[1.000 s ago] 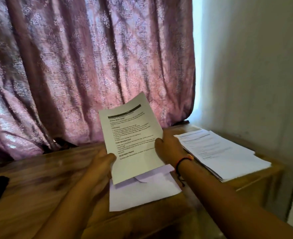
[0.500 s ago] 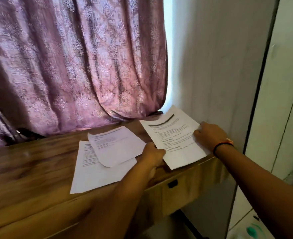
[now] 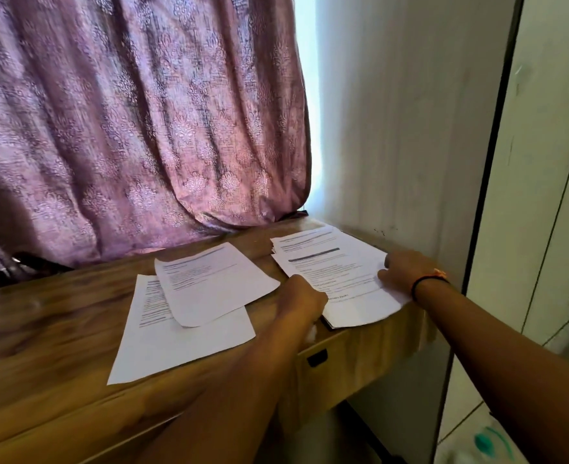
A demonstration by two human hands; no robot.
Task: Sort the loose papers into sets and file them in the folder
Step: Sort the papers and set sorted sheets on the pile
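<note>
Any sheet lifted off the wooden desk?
No, the white printed top sheet lies flat on the paper stack, with the left hand and right hand touching it.

No word, number or brand can be read anywhere. The top sheet (image 3: 340, 276) of the right pile (image 3: 306, 237) bears a dark heading bar, bold subheadings and lines of print, all too blurred to make out. Left of it, the upper sheet (image 3: 212, 286) and the lower sheet (image 3: 182, 346) show grey lines of print, equally illegible.
</note>
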